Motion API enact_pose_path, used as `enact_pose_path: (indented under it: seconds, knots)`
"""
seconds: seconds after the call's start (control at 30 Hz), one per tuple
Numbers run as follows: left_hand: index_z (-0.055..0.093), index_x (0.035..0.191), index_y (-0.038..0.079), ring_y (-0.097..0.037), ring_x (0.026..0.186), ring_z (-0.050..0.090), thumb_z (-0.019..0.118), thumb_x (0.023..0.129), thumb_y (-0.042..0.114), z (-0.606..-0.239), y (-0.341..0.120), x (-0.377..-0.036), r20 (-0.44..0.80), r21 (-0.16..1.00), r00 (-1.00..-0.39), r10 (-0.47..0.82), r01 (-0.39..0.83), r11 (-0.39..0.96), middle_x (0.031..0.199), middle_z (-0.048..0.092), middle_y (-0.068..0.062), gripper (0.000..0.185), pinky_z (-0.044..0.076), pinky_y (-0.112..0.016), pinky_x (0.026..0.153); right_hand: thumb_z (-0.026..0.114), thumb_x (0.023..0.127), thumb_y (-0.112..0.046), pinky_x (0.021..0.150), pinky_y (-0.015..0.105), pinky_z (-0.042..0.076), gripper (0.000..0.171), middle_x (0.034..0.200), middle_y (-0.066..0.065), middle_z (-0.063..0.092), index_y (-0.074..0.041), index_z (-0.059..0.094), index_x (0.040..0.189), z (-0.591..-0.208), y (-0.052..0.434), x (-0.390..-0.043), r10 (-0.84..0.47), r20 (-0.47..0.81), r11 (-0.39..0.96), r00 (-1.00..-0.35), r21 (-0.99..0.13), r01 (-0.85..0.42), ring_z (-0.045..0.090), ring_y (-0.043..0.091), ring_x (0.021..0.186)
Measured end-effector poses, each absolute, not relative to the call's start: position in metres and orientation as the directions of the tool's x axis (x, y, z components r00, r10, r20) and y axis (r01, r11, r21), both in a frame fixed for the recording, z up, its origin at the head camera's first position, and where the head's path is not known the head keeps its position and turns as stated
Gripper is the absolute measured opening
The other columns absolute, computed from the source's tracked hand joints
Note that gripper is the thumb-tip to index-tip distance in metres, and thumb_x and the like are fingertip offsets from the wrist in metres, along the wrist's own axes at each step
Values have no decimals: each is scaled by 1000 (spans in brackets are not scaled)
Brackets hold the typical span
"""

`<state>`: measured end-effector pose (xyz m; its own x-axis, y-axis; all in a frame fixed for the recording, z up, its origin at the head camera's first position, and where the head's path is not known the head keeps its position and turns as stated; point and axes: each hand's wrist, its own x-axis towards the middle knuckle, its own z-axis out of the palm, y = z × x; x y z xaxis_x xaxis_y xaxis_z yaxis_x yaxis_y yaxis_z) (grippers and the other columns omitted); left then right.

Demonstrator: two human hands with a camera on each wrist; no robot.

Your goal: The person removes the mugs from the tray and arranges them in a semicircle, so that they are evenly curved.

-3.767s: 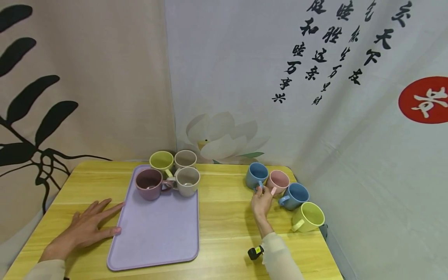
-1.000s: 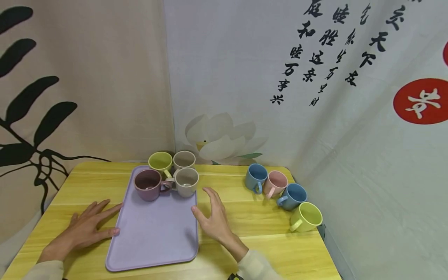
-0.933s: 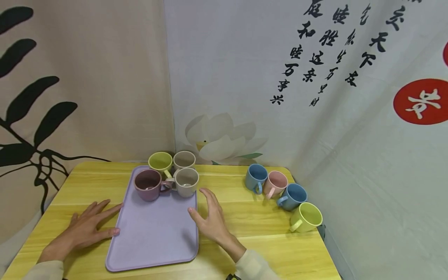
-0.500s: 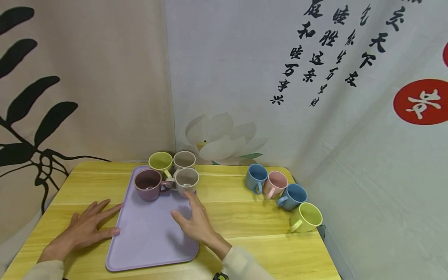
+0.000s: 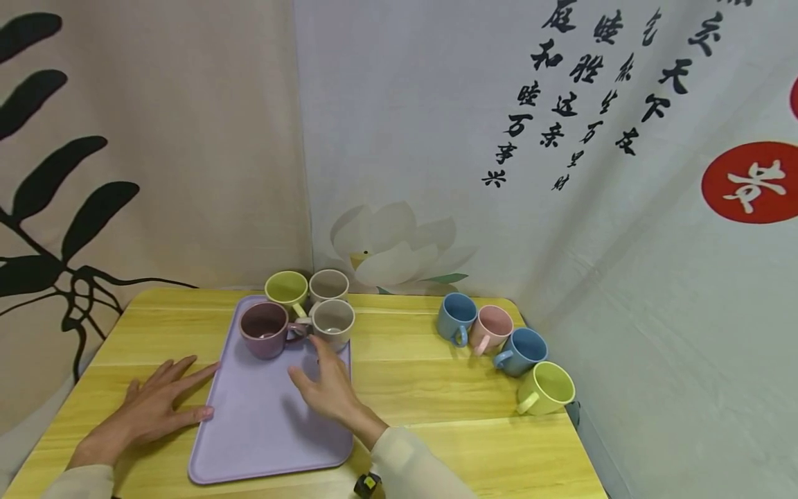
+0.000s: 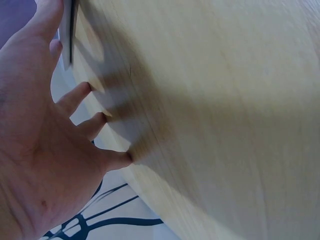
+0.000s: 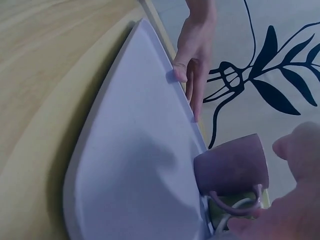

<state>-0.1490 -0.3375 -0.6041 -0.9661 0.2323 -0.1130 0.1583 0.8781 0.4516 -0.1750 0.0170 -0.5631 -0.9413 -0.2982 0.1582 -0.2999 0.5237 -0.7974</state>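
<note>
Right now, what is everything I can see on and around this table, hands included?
Wooden table: one, yellow, by the hung cloths.
Flat plastic tray: one, lilac, left half of the table.
Mauve ceramic mug: one, far end of the tray.
Beige mugs: two, one beside the mauve mug, one behind it.
Lime mugs: two, one at the tray's far edge, one at the table's right edge.
Blue mugs: two, in the right-hand row.
Pink mug: one, between the blue ones.
Printed cloths: leaves, lotus, calligraphy, behind.
Left hand: flat, touching the tray's left edge.
Right hand: open above the tray, near the front beige mug.
</note>
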Motion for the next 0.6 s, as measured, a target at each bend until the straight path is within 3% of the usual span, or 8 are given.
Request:
enact_pose_path:
  seconds: [0.37, 0.6]
  knots:
    - [46, 173, 27, -82, 153, 23, 80, 97, 66, -604, -338, -149, -112, 461, -966, 232, 156, 874, 175, 29, -42, 93, 9, -107, 106, 73, 108, -26, 137, 44, 44, 75, 171, 20, 56, 3, 42, 170, -569, -1, -187, -284, 160, 542, -946, -787, -295, 54, 34, 161]
    - [46, 173, 27, -82, 153, 23, 81, 97, 66, -604, -337, -148, -111, 466, -967, 230, 154, 871, 175, 29, -43, 93, 9, -107, 106, 73, 106, -22, 138, 41, 41, 77, 174, 17, 53, -1, 39, 172, -570, -12, -191, -289, 176, 559, -941, -767, -315, 52, 30, 163]
